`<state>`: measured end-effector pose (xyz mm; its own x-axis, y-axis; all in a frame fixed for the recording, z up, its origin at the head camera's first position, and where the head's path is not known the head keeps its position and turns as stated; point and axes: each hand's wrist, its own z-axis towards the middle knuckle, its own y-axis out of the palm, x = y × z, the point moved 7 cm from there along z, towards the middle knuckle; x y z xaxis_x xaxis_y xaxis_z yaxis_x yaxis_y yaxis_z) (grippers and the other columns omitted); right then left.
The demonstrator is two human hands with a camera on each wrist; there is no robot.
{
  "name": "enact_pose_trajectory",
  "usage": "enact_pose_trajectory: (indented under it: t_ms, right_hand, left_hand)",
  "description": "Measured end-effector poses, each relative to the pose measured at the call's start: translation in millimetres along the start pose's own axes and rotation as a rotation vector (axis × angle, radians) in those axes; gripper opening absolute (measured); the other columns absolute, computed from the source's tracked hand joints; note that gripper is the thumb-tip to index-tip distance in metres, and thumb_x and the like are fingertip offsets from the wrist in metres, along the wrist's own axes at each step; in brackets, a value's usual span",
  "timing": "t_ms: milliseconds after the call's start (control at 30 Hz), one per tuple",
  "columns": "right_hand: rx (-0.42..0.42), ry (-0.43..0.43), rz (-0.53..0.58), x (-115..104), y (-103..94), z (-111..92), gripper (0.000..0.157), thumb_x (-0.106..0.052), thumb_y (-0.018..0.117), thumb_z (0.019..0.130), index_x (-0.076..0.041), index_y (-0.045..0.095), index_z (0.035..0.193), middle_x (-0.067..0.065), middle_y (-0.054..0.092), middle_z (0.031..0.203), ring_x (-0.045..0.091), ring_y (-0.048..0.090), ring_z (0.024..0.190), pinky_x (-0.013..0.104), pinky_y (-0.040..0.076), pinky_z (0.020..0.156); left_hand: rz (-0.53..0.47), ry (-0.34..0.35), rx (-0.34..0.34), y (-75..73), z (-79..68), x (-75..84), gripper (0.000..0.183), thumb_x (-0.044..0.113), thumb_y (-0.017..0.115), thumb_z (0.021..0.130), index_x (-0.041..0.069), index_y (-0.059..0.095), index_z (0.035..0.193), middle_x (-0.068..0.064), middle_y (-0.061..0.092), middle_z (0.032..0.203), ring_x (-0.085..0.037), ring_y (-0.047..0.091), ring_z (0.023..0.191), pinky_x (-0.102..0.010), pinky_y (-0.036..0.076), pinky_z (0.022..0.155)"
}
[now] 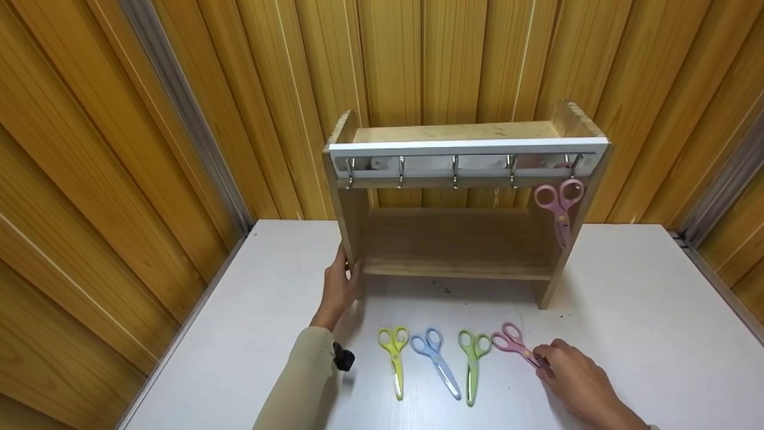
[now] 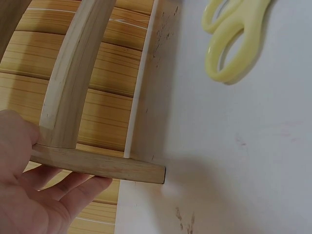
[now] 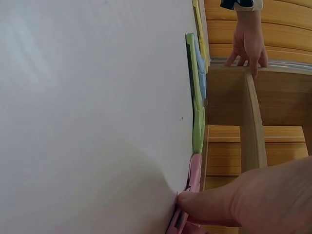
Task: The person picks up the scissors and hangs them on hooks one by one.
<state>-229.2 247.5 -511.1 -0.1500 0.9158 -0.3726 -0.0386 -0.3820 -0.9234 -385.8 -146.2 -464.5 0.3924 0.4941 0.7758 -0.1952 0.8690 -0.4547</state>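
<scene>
My left hand (image 1: 340, 286) holds the left side panel of a wooden rack (image 1: 456, 269), thumb on the inner face and fingers behind the outer one in the left wrist view. At the right, my right hand (image 1: 576, 379) pinches the blade end of a pair of pink scissors (image 1: 512, 341), whose handles point away toward the rack. The fingertips partly hide the blades. Left of it lie green scissors (image 1: 473, 358), blue scissors (image 1: 439, 361) and yellow scissors (image 1: 395, 358) in a row on the white table (image 2: 263, 161).
Across the rack's top front runs a white rail (image 1: 477, 145) with several metal hooks (image 1: 455, 172). Another pair of pink scissors (image 1: 560, 206) hangs by a handle loop from the rightmost hook. Wood-patterned walls (image 1: 453, 60) enclose the table at the back and sides.
</scene>
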Motion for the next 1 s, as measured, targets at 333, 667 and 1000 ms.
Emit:
enact_pose_trajectory:
  t_ms: [333, 667, 1000]
  right_hand:
    - [-0.013, 0.028, 0.040, 7.6, 0.3, 2.5, 0.019, 0.002, 0.081, 0.081, -0.010, 0.076, 0.095, -0.002, 0.055, 0.078, 0.015, 0.050, 0.071, 0.034, 0.045, 0.054]
    - [-0.041, 0.048, 0.028, 8.2, 1.2, 4.5, 0.020, 0.001, 0.082, 0.082, -0.008, 0.076, 0.099, -0.002, 0.056, 0.079, 0.015, 0.051, 0.072, 0.035, 0.047, 0.055]
    - [-0.033, 0.027, 0.035, 7.6, -0.8, 4.1, 0.020, 0.000, 0.080, 0.083, -0.009, 0.076, 0.100, -0.002, 0.055, 0.080, 0.015, 0.050, 0.071, 0.035, 0.045, 0.053]
  left_hand:
    - [0.040, 0.095, 0.024, -1.6, -2.9, 6.2, 0.062, 0.006, 0.057, 0.105, 0.000, 0.028, 0.159, -0.025, 0.054, 0.147, -0.037, 0.061, 0.127, -0.045, 0.056, 0.102]
    - [0.030, 0.050, 0.011, -0.1, -2.6, 3.6, 0.063, 0.006, 0.057, 0.105, 0.003, 0.027, 0.161, -0.022, 0.051, 0.150, -0.035, 0.059, 0.130, -0.044, 0.053, 0.106]
    - [0.024, -0.012, -0.003, 0.9, 0.0, -0.6, 0.064, 0.010, 0.057, 0.106, 0.008, 0.026, 0.162, -0.017, 0.049, 0.154, -0.031, 0.057, 0.133, -0.042, 0.051, 0.108]
